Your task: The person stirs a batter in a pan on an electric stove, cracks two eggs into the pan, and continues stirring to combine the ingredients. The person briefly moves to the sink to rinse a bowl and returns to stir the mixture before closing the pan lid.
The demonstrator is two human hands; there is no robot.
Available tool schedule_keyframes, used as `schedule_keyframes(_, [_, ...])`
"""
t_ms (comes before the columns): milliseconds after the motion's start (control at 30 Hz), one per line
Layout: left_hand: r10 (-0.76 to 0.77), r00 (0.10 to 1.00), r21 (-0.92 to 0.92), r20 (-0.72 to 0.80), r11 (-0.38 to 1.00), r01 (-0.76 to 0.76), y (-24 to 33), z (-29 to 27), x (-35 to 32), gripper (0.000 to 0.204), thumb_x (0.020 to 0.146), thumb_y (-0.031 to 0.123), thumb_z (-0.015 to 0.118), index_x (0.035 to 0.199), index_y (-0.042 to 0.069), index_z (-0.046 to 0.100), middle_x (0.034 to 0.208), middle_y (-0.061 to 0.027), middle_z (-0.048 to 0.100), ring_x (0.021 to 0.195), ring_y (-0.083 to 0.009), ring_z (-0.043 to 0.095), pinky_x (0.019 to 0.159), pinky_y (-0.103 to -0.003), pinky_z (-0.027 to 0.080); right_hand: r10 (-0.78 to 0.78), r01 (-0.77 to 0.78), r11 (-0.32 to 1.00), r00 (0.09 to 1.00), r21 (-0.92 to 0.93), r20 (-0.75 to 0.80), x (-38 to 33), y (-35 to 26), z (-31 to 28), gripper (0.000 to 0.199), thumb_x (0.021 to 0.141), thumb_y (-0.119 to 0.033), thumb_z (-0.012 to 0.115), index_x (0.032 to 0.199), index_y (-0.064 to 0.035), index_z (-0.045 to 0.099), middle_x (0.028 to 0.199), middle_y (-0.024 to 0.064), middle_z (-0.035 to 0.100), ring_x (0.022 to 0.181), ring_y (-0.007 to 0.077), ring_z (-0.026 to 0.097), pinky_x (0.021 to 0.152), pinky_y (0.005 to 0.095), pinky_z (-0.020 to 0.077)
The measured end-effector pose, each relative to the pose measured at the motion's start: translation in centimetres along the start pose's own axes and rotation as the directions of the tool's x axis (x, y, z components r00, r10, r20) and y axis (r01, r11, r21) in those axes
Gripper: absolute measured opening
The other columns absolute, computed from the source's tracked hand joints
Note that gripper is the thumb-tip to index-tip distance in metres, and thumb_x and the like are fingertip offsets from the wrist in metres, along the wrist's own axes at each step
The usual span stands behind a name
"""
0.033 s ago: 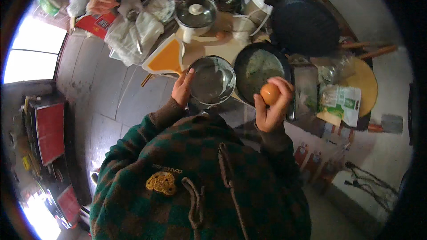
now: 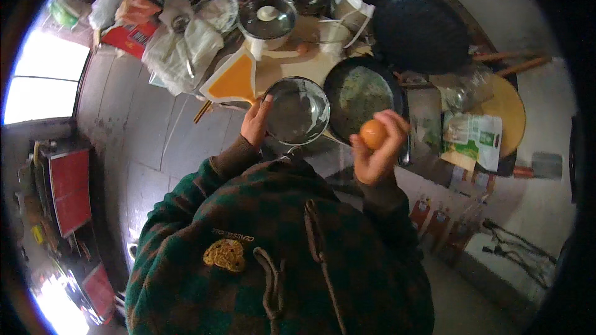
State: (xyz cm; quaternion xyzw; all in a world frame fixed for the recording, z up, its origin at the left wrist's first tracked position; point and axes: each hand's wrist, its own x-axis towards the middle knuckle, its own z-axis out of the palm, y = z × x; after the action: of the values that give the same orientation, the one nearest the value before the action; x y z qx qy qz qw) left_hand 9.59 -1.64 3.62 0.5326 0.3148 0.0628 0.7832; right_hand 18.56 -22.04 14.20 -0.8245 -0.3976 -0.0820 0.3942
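Well to the left of the black frying pan [image 2: 335, 115] and farther from the wearer, a red carton [image 2: 121, 37] bears bold white lettering. To the right of the pan, a white-and-green food packet [image 2: 478, 141] carries printing too blurred to make out. Nearer the wearer than the pan and to its left, the checked hoodie [image 2: 347, 248] shows a short line of small letters beside a fuzzy yellow patch [image 2: 225, 255].
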Motion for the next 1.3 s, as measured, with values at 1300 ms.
schedule_keyframes(1300, [-0.009,0.984,-0.141,-0.177,0.99,-0.016,-3.7,-6.2,-1.2,0.053,0.091,0.045,0.046,0.121,0.001,0.047,0.107,-0.0076,0.054,0.096,-0.0153,0.053,0.082,-0.026,0.043,0.479,-0.386,0.802,0.872,-0.456,0.103,0.6,22.9,-0.4,0.044,0.086,-0.044,0.054,0.113,-0.0144,0.038,0.093,0.021,0.061,0.079,0.0448,0.057,0.062,0.0513,0.0434])
